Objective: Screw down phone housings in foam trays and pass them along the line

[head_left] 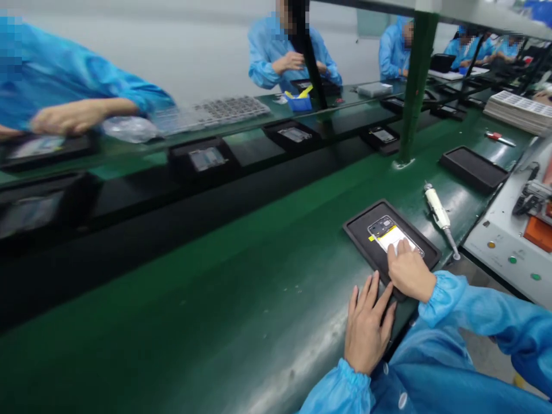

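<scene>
A black tray lies on the green bench in front of me. Inside it is an opened phone with a dark upper end, a white lower area and a yellow tab at its left side. My right hand reaches over the tray's near end, its fingertips touching the phone's white area, fingers apart. My left hand lies with spread fingers at the tray's near left edge, holding nothing. Right of the tray rests a white electric screwdriver; neither hand touches it.
A second black tray and a red-and-white pen lie farther right. A grey machine with buttons borders the bench. A green post rises behind. Trays with phone parts line the dark belt; co-workers in blue sit beyond.
</scene>
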Tool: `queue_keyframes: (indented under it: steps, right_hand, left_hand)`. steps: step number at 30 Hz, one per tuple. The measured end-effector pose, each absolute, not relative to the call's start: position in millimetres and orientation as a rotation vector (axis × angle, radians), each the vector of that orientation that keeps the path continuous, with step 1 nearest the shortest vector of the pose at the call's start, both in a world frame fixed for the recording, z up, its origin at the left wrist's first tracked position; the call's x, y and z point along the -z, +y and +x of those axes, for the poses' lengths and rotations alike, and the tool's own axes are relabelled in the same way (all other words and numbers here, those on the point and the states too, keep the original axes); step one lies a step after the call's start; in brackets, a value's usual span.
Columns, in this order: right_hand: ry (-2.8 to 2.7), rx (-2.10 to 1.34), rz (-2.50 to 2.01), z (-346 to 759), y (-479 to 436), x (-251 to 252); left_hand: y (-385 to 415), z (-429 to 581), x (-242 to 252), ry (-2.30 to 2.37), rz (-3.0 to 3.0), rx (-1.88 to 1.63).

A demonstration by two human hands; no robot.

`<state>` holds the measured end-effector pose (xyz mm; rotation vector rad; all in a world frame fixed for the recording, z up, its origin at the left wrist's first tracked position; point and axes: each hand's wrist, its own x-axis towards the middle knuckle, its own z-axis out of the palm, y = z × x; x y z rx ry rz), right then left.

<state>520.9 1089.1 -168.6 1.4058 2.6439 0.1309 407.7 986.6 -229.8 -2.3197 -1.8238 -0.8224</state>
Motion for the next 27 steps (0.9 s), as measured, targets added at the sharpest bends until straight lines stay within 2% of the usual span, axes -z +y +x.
queue_keyframes:
  steps: [2,4,8,10,12,17,20,22,23,25,27]
  right_hand:
    - [2.716,-0.185,1.382,525.0,1097.1,170.1]
    - [2.846,-0.095,1.428,533.4,1110.3,167.2]
    - [3.038,0.522,1.821,560.2,1132.6,162.7]
    - [3.096,0.726,1.954,575.9,1134.0,168.6]
    - [3.187,0.676,1.998,591.1,1129.7,178.6]
    - [3.153,0.243,1.990,613.4,1115.1,199.9]
    - [3.122,0.226,1.976,615.0,1108.7,207.0]
    - [3.186,0.329,2.070,613.7,1101.7,207.8]
    - [3.225,0.406,2.118,612.4,1096.6,206.5]
    - [3.291,0.569,2.164,608.3,1083.9,200.4]
    - [3.370,0.638,2.160,601.6,1071.2,191.3]
  left_hand:
    - [987.8,405.8,233.4,-1.788,-2.302,0.854]
    - [990.1,403.8,237.5,-1.767,-2.301,0.895]
    - [991.9,402.8,241.7,-1.775,-2.328,0.963]
    - [990.1,403.7,241.6,-1.808,-2.334,1.003]
    - [988.2,405.1,241.1,-1.875,-2.311,1.054]
    - [990.0,411.0,236.8,-2.215,-2.175,0.996]
    - [993.9,416.3,230.3,-2.415,-2.218,1.001]
    - [992.5,421.2,222.7,-2.559,-2.173,1.243]
    - [990.0,424.5,217.6,-2.639,-2.090,1.470]
    - [983.7,431.9,205.6,-2.737,-1.747,2.120]
    - [979.9,435.7,193.0,-2.586,-1.210,2.811]
